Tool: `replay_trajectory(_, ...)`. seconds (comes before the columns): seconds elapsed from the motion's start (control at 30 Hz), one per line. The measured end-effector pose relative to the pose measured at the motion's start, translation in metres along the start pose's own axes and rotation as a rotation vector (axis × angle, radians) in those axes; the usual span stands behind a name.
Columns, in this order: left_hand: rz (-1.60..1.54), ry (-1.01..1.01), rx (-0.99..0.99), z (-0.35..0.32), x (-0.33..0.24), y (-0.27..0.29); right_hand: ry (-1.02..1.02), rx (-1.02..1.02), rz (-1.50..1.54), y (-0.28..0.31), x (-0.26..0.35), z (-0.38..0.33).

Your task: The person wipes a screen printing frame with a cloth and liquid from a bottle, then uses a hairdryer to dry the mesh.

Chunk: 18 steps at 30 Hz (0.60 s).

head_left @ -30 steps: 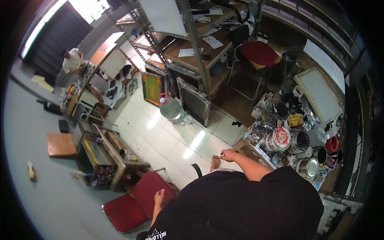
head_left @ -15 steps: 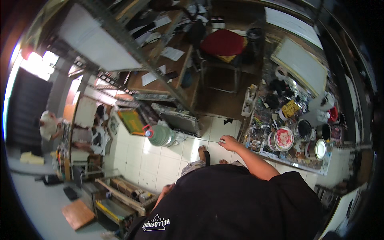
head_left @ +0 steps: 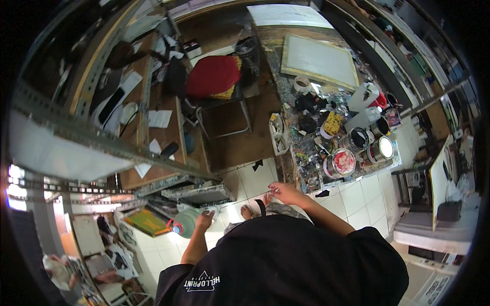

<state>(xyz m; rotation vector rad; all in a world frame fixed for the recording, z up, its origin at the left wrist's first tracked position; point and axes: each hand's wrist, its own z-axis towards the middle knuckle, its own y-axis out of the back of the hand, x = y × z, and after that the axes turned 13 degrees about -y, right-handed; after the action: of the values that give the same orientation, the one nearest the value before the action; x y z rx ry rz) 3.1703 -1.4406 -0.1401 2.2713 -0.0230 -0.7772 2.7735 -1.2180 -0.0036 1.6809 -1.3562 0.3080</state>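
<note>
My right hand [head_left: 286, 194] hangs in front of my body near the front edge of the cluttered worktable [head_left: 301, 179]. Its fingers are loosely bent and apart, and I see nothing held in them. On the other side my left hand [head_left: 205, 220] hangs beside a large greenish water jug [head_left: 190, 222] on the floor. Its fingers look loose, and no object shows in them. On the worktable stand a tub smeared with red and white paint [head_left: 343, 163], an open can of white [head_left: 381, 150], a dark-filled can [head_left: 357, 138] and a yellow sponge-like lump [head_left: 333, 124].
A framed screen [head_left: 320, 61] lies at the worktable's far end. A chair with a red seat [head_left: 213, 76] stands between it and a paper-strewn desk [head_left: 168, 135]. Framed screens [head_left: 200, 194] lean low under the metal rack [head_left: 102, 148]. Another person [head_left: 58, 270] is at far left.
My view has turned right, so the worktable and chair sit further left. My left hand has come forward into fuller view. My right hand remains in front of me.
</note>
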Motion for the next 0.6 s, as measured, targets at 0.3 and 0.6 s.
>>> replay_trajectory(0.3, 0.128, -0.239, 0.294, 0.090, -0.062, 0.017, 0.162, -0.215, 0.240, 0.040, 0.035, 0.031)
replay_trajectory(0.6, 0.140, -0.182, 0.211, 0.210, -0.140, 0.101, -0.007, -0.287, 0.541, 0.122, 0.065, 0.060)
